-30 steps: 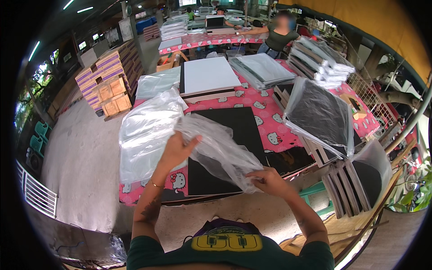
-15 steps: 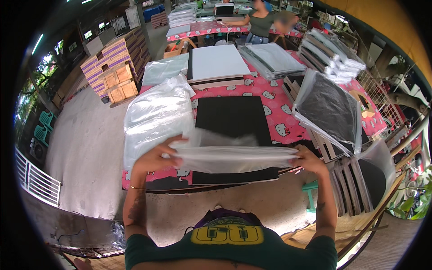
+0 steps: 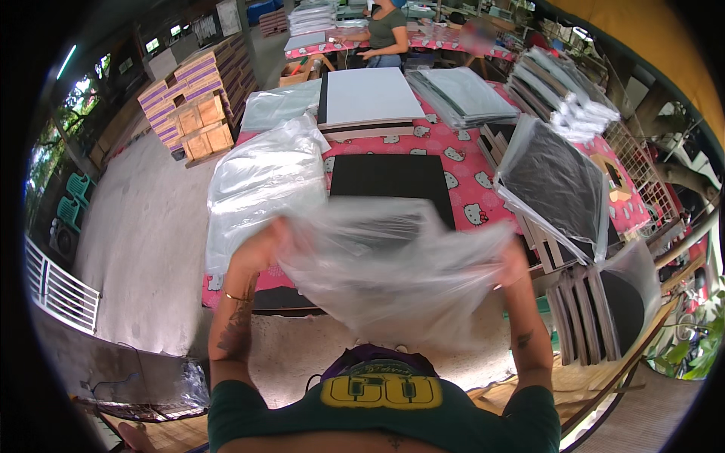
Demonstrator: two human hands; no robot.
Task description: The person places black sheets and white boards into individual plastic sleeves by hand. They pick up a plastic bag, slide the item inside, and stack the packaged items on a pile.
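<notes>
Between my two hands a clear plastic bag [image 3: 393, 264] is stretched and billowing, smeared by motion. My left hand [image 3: 278, 240] is closed on its left edge, and my right hand [image 3: 512, 260] grips the opposite edge. Beneath the bag a black board [image 3: 389, 177] lies flat on the pink patterned tablecloth [image 3: 467, 177]; the bag covers the board's near part. Left of it rests a pile of clear plastic bags [image 3: 260, 181], close to my left hand. The fingertips of both hands are blurred and partly behind the film.
Behind the board sits a stack of white-topped boards [image 3: 371, 97]. Bagged boards [image 3: 464, 98] lie at the back right, with a bagged dark board [image 3: 555, 170] leaning on a stack nearer. Boxes [image 3: 204, 98] are piled on the left floor. Another person [image 3: 387, 36] stands at the far table.
The bag has gone from a tight, narrow band over the board to a wide, billowing sheet nearer my body. The person at the far table has shifted left.
</notes>
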